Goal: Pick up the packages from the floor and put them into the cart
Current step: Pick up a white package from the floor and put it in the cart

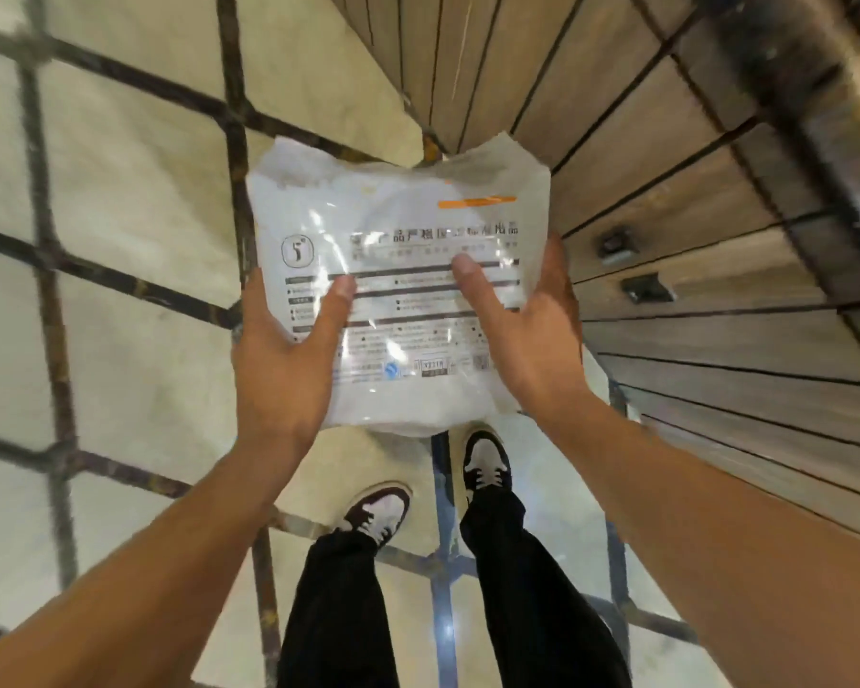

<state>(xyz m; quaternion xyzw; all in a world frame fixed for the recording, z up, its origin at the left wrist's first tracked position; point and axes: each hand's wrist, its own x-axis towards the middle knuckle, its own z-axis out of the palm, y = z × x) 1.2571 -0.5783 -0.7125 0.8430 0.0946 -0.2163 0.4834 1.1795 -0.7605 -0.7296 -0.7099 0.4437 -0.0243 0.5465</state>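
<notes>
Two hands are wrapped around one package (398, 290), which is held up in the air in front of the body. The package is a flat white plastic bag with dark printed lines, a small orange stripe near its top right, and a round logo on its left side. The print is blurred, so the words cannot be read.

The left hand (284, 369) is closed on the lower left edge of the bag. Its thumb is laid flat across the front, and the other fingers are hidden behind the bag. The right hand (532, 335) is closed on the lower right edge in the same way, with its thumb pressed on the front near the middle.

The bag is held well above the floor (135, 201), which is pale and shiny with dark lines crossing it like big tiles. Below the bag, two shoes (485, 459) in white and dark brown are seen on the floor, with black trousers (333, 613) above them.

A wall of wooden panels (666, 240) is seen on the right, with two small metal pieces fixed to it. Thin blue-grey bars (443, 563) are seen near the feet; these may be part of a cart, but it is hard to tell.
</notes>
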